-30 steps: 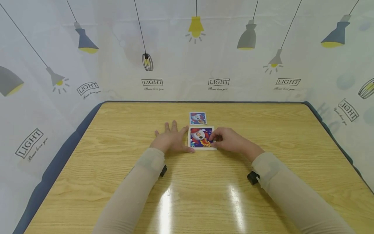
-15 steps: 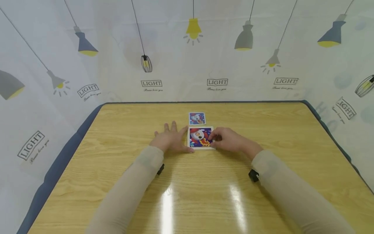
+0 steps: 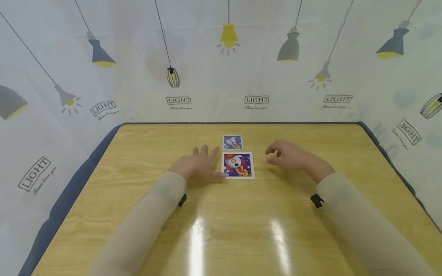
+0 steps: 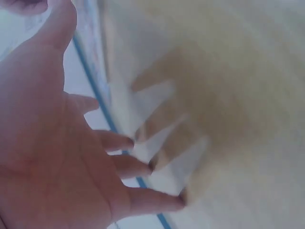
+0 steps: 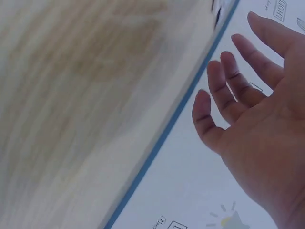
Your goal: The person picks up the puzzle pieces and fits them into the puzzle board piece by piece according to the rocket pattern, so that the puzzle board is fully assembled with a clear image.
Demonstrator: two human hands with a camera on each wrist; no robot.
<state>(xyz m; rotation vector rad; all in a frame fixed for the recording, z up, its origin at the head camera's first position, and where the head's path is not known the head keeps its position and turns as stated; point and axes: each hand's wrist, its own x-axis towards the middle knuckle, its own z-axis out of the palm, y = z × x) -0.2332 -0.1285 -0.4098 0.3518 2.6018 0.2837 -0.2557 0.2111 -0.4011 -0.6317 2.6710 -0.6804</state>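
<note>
A square rocket picture puzzle (image 3: 238, 165) with a white border lies flat on the table, its picture whole. Just beyond it is a smaller card (image 3: 233, 142) with the same rocket picture. My left hand (image 3: 198, 164) is spread at the puzzle's left side, thumb tip at its lower left corner. In the left wrist view the left fingers (image 4: 138, 200) reach out straight toward the tabletop. To the right of the puzzle, and apart from it, my right hand (image 3: 290, 155) hovers with loosely bent fingers. The right wrist view shows its palm (image 5: 267, 143) holding nothing.
The wooden table (image 3: 235, 222) has a dark blue edge. Behind it and at both sides hangs a pale cloth (image 3: 207, 46) printed with lamps. A black wrist camera (image 3: 317, 201) sits under the right sleeve, another camera (image 3: 182, 199) under the left.
My right hand has let go of the puzzle's right edge and moved away to the right. The left hand has shifted slightly left. Puzzle and card lie as before.
</note>
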